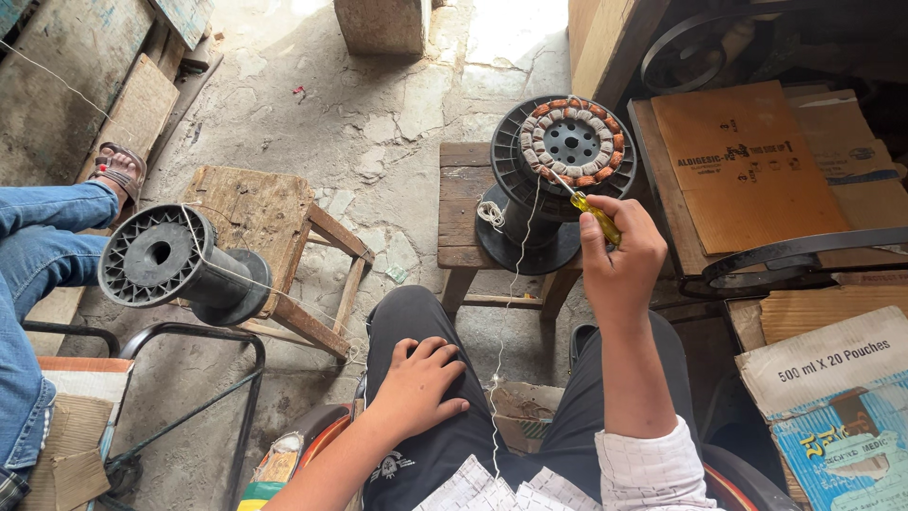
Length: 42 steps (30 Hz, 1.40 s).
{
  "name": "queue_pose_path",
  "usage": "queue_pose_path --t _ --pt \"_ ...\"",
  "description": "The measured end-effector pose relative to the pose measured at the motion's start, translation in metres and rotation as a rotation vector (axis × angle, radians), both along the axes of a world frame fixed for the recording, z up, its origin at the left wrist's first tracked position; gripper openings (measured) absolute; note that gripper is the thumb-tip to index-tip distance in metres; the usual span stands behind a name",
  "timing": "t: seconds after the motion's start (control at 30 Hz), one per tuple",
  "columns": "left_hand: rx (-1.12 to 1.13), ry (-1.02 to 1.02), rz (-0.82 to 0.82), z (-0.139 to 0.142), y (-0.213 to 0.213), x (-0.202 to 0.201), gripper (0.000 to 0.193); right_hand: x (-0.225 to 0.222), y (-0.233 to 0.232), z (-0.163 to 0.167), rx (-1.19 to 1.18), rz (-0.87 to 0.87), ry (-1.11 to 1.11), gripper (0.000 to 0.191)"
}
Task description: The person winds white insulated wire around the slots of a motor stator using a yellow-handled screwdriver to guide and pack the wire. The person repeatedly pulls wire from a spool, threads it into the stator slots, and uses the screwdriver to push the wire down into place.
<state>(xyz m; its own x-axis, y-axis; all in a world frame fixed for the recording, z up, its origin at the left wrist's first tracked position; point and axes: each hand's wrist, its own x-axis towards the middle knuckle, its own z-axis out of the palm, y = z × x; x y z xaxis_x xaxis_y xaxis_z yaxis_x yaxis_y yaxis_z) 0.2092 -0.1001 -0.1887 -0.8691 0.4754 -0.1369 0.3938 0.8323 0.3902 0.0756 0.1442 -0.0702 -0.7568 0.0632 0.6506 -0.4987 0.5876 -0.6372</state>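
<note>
My right hand grips a screwdriver with a yellow handle, its tip pointing at a round motor stator wound with copper coils. The stator rests on top of a black plastic spool that stands on a small wooden stool. A white thread hangs from the stator down to my lap. My left hand lies flat on my left thigh, fingers spread, holding nothing. I sit in black trousers.
A second black spool lies on its side on a wooden stool at the left. Another person's leg in blue jeans with a sandalled foot is far left. Cardboard boxes and black rings crowd the right.
</note>
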Motion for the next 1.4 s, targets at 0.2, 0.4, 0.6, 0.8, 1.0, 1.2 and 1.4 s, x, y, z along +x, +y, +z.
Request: queue_pose_path --t 0.2,0.4,0.6,0.8,1.0,1.2,1.4 --pt "-0.004 0.001 0.004 -0.001 -0.002 0.0 0.056 0.0 -0.003 0.001 0.054 0.03 0.066 0.015" --pt "0.01 0.001 0.003 0.0 -0.003 0.002 0.056 0.0 -0.007 -0.001 -0.013 0.037 -0.002 0.023" --pt "0.016 0.007 0.0 0.001 -0.006 0.001 0.056 -0.002 -0.01 -0.002 0.043 0.01 0.059 0.024" --pt "0.019 0.004 0.003 0.0 -0.007 0.0 0.056 -0.002 -0.013 -0.004 0.016 -0.001 0.056 0.026" --pt "0.027 0.005 0.009 -0.001 -0.008 -0.001 0.056 -0.004 -0.015 -0.006 0.052 -0.027 0.089 0.019" --pt "0.027 0.014 0.008 -0.002 -0.008 -0.002 0.056 -0.007 -0.017 -0.008 0.053 -0.049 0.098 0.009" --pt "0.035 0.011 0.007 -0.004 -0.01 -0.003 0.056 -0.011 -0.018 -0.011 0.069 -0.073 0.104 0.007"
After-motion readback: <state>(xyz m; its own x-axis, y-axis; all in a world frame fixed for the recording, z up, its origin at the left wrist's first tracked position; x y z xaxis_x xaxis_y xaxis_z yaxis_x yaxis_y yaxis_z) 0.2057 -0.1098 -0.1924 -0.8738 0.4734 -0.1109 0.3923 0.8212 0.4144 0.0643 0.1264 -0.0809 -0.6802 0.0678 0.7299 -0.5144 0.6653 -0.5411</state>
